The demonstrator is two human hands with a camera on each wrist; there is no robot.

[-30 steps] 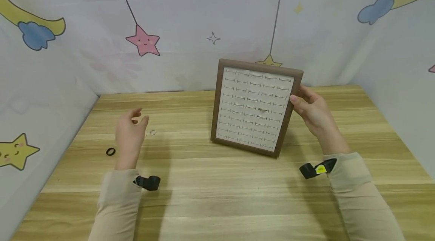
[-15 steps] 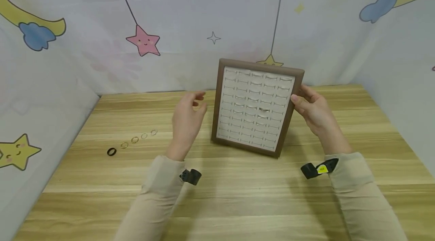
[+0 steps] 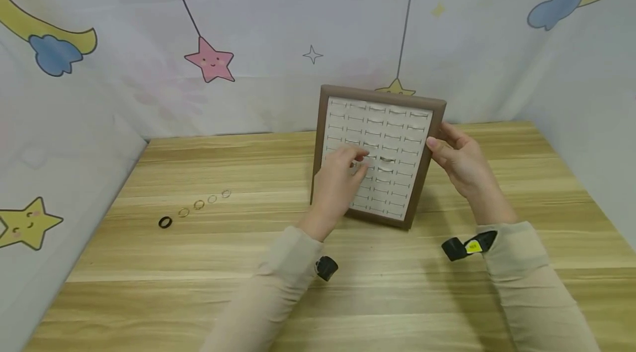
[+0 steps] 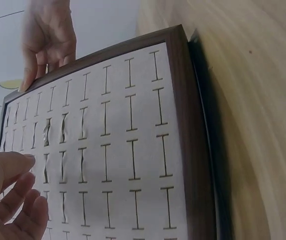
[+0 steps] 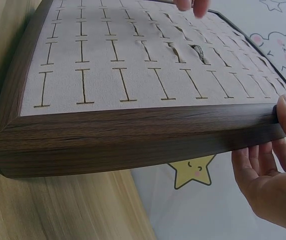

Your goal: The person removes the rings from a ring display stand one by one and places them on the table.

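Observation:
A ring tray with a brown wooden frame [image 3: 382, 95] and a beige slotted pad stands tilted up on the table. My right hand [image 3: 447, 148] grips its right edge, thumb on the front of the frame [image 5: 132, 135]. My left hand [image 3: 355, 160] is at the middle of the pad, thumb and fingers pinched together at a slot. What they pinch is too small to see clearly, and it looks like a thin ring. One ring [image 5: 198, 50] sits in a slot just right of those fingers. In the left wrist view the left hand [image 4: 17, 185] hovers beside the slots.
A short row of thin rings [image 3: 205, 202] lies on the wooden table [image 3: 348, 297] at the left, with a black ring [image 3: 165, 222] at its near end. Printed cloth walls enclose the table at the back and on both sides.
My left hand has travelled right from the rings on the table to the middle of the tray's pad. My right hand and the tray have stayed put.

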